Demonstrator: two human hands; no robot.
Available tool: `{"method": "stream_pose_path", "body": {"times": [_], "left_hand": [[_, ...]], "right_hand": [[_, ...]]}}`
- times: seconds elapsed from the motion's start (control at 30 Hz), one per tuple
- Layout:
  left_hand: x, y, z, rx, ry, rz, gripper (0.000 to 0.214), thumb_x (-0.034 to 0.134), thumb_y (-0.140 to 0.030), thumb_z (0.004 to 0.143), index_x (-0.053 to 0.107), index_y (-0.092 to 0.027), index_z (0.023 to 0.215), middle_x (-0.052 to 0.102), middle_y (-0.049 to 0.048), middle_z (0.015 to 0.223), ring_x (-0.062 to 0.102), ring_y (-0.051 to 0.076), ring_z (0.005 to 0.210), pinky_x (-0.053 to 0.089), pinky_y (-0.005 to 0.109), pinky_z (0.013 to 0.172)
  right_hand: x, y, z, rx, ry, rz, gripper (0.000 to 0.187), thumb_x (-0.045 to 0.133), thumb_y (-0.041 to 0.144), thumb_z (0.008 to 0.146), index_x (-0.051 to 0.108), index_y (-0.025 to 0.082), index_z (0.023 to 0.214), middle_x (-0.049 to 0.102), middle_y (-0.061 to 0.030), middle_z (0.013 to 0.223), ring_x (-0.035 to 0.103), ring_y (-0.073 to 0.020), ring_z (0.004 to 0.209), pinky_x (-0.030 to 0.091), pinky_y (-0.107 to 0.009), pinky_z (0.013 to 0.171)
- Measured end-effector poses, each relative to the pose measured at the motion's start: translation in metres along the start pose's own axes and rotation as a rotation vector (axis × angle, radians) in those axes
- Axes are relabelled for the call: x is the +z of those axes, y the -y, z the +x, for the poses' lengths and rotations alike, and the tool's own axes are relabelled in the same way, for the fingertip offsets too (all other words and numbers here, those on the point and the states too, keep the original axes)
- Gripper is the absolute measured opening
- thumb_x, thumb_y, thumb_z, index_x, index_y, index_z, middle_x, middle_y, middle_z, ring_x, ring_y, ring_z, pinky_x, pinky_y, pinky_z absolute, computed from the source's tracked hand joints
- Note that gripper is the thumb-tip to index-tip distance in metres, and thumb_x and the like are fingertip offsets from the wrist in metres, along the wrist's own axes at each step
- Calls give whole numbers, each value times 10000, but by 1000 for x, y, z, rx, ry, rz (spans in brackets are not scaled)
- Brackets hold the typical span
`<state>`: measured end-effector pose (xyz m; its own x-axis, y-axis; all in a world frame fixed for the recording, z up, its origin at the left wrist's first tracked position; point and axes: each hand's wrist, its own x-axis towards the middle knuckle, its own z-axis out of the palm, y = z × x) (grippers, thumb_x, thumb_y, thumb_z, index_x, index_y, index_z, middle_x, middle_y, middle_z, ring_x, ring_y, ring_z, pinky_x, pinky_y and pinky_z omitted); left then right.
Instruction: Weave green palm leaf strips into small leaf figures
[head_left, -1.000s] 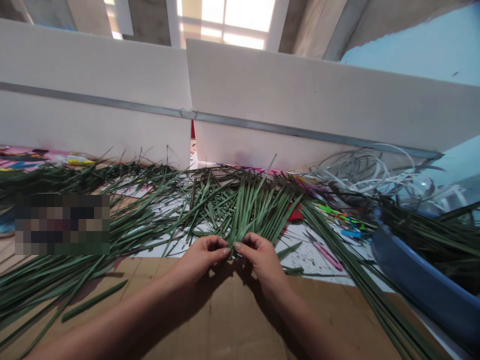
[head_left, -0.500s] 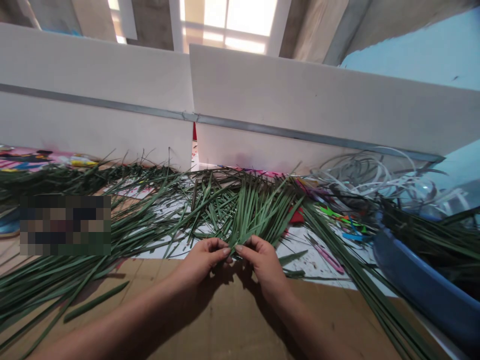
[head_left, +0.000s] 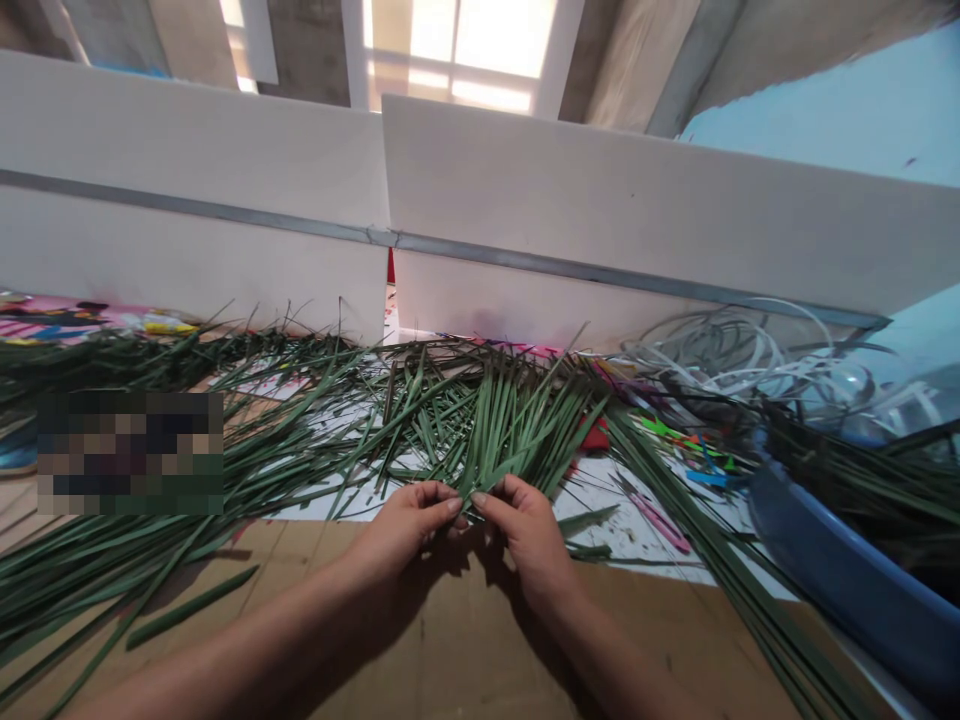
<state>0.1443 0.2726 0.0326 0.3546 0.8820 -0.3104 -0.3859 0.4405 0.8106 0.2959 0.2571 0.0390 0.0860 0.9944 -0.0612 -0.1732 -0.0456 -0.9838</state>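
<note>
My left hand (head_left: 421, 517) and my right hand (head_left: 523, 525) meet near the middle of the view, thumbs almost touching. Each pinches the near end of a fan of long green leaf strips (head_left: 510, 425). The strips spread away from my fingers toward the white boards. My curled lower fingers are partly hidden, so the exact hold on single strips does not show. To the right of the fan lies a pair of pink-handled scissors (head_left: 654, 517) on the white sheet. More loose leaf strips (head_left: 285, 450) are heaped at the left.
Brown cardboard (head_left: 450, 640) lies beneath my forearms. A blue tub (head_left: 832, 550) full of leaves stands at the right, with coiled white straps (head_left: 795, 350) behind it. White boards (head_left: 525, 190) form a low wall across the back. Long strips (head_left: 697, 540) run down beside the tub.
Both hands stay in nearly the same place, still pinching the leaf strips. The whole view has shifted very slightly downward.
</note>
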Motion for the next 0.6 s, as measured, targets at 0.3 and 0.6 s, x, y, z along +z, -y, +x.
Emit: {"method": "stream_pose_path", "body": {"times": [0.3,0.6], "left_hand": [[-4,-8,3,31,87,106,414,965,-346,568,636,-143,717,655,23,605,581,124,521,438,233,516],[-3,-10,4,35,63,151,367,917,-327,582,597,-166,663,586,-9,535,494,99,432,343,219,431]], "right_hand": [[0,-10,3,-96,-37,51,140,775,292,684,687,191,727,651,29,626,547,-132,558,411,-239,536],[2,-11,6,-124,47,267,212,735,222,682,738,231,894,756,-14,875,660,-203,798,497,-298,736]]}}
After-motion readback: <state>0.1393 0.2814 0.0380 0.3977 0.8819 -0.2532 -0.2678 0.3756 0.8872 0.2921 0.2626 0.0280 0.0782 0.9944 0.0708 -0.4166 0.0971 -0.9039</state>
